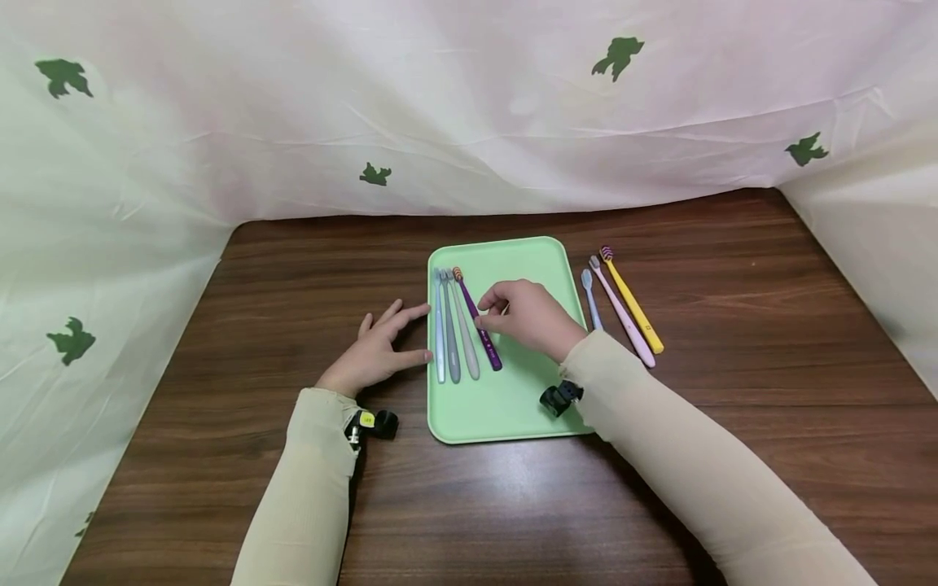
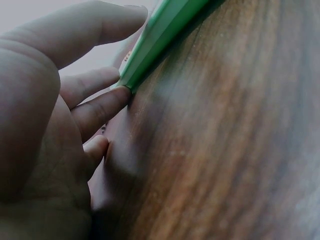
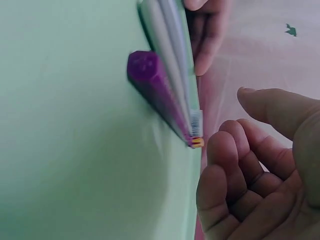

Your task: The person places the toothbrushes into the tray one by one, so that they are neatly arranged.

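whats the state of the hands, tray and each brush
left hand: fingers spread, touching tray rim
right hand: loosely curled, holding nothing
tray: flat on table, right way up
light blue toothbrush: lying in tray, leftmost
dark grey toothbrush: lying in tray, second from left
pale grey toothbrush: lying in tray, third
purple toothbrush: lying in tray, slanted
medium blue toothbrush: on table, partly hidden
pink toothbrush: lying on table
yellow toothbrush: lying on table

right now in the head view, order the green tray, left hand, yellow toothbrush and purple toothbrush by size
1. Green tray
2. Left hand
3. Yellow toothbrush and purple toothbrush: they look too alike to rank
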`<state>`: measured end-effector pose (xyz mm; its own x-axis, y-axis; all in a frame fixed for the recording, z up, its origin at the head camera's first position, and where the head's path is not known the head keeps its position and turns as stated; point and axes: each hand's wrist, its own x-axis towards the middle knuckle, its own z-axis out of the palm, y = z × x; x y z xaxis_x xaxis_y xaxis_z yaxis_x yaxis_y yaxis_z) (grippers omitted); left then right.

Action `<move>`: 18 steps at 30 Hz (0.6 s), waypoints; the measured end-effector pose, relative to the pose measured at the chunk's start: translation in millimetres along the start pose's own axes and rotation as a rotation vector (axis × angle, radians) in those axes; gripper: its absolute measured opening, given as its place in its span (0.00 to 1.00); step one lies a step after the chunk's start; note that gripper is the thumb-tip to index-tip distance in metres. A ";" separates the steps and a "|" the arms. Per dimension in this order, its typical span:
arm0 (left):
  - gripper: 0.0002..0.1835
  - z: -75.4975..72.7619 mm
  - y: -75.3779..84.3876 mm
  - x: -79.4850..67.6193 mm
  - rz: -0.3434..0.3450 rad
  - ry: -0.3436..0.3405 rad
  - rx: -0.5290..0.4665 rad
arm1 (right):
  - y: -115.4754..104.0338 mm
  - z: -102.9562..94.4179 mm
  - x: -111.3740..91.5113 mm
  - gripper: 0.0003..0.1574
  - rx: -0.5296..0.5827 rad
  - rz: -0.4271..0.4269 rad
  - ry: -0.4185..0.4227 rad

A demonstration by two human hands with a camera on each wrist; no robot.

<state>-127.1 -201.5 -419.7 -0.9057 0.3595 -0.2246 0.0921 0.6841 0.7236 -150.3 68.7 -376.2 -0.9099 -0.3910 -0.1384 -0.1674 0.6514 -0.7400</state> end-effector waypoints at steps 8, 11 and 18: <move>0.42 -0.8 -0.2 -0.2 -0.012 0.001 -0.008 | 0.3 -5.3 -15.4 0.12 0.010 -0.043 0.028; 0.42 -0.9 0.6 -0.5 -0.009 0.000 -0.005 | 1.5 -6.7 -21.0 0.13 0.018 -0.054 0.031; 0.42 -0.5 1.4 -1.5 -0.008 -0.003 -0.008 | 5.1 -9.6 -34.1 0.14 0.036 -0.073 0.054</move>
<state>-125.9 -201.4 -418.0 -0.9053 0.3558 -0.2319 0.0817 0.6818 0.7270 -123.8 91.6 -368.9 -0.9153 -0.3999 -0.0481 -0.2209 0.5984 -0.7702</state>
